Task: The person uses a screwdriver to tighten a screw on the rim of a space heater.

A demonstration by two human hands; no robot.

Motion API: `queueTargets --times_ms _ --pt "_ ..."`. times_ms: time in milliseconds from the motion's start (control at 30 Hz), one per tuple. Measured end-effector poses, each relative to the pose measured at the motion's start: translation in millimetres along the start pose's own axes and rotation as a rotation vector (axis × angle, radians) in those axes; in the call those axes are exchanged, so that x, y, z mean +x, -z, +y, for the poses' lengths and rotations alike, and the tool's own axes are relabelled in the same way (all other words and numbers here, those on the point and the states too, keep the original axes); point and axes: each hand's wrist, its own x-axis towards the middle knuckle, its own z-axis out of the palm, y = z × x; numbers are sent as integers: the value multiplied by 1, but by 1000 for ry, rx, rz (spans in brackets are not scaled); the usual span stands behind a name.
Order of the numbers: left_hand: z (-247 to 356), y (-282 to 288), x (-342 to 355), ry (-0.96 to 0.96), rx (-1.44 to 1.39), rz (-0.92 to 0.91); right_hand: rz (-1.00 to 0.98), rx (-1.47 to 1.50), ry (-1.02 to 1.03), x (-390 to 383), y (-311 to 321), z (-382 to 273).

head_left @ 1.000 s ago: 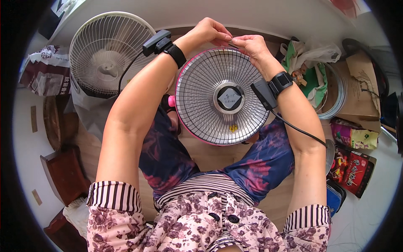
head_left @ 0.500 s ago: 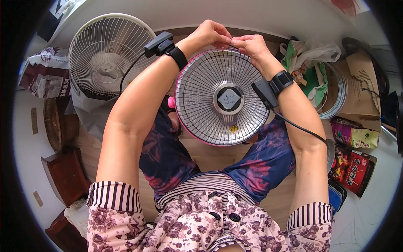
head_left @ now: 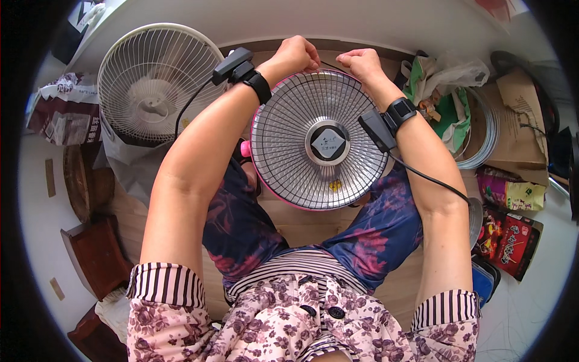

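Note:
A round dish heater [head_left: 283, 163] with a black wire grille, silvery reflector and pink rim stands between my legs. A pink knob [head_left: 245, 149] sticks out at its left side. Beyond its far rim, my left hand [head_left: 297, 54] is closed, fingers curled down close to the edge of the grille. To its right, my right hand [head_left: 360, 61] holds thumb and forefinger pinched together. What either hand grips is too small to make out. A thin dark line, perhaps a cord, shows in the gap between the hands.
A white fan [head_left: 160, 81] stands at the left, beside a purple-brown bag [head_left: 66, 111]. Wooden stools [head_left: 96, 253] line the left wall. On the right are plastic bags [head_left: 446, 84], a wire coil [head_left: 485, 145], a cardboard box [head_left: 515, 142] and a red-black box [head_left: 512, 244].
My hands have come apart: the left moved a little left, and the right shifted slightly. Before, their fingertips met above the far rim. The heater has barely moved.

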Motion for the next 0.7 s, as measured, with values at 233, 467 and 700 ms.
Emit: queueTargets --times_ms 233,467,700 --pt "-2 -7 4 -51 218 77 48 -33 -20 4 -10 -1" --pt "6 -15 3 6 369 132 107 -71 -63 10 -9 4" --pt "17 -17 6 53 435 134 97 -72 -71 28 -4 21"
